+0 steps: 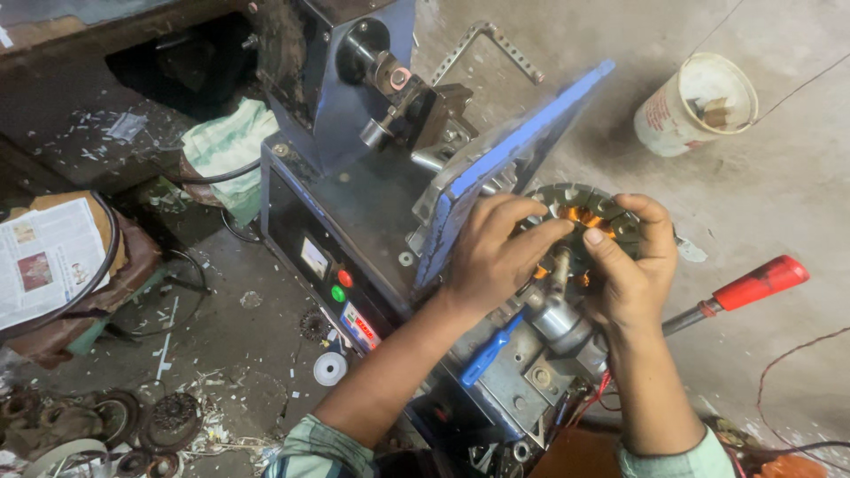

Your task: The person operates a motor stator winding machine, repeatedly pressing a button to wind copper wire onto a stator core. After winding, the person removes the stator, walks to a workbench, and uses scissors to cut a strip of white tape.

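Head view: left hand [496,252] and right hand [629,265] both curled closed around stator [580,217], between them on winding machine [372,204] spindle. Judged seating step; next needs alignment, firm push.

The stator [580,221] is dull grey metal with glossy copper wire in its slots, held by both bare hands [496,252]. The machine housing [354,204] is painted sheet metal, matt and scuffed. The lever grip [760,281] is smooth red plastic (slightly shiny). A soft pale-green cloth [226,146] lies crumpled beside it. The floor [779,186] is rough, dusty concrete.
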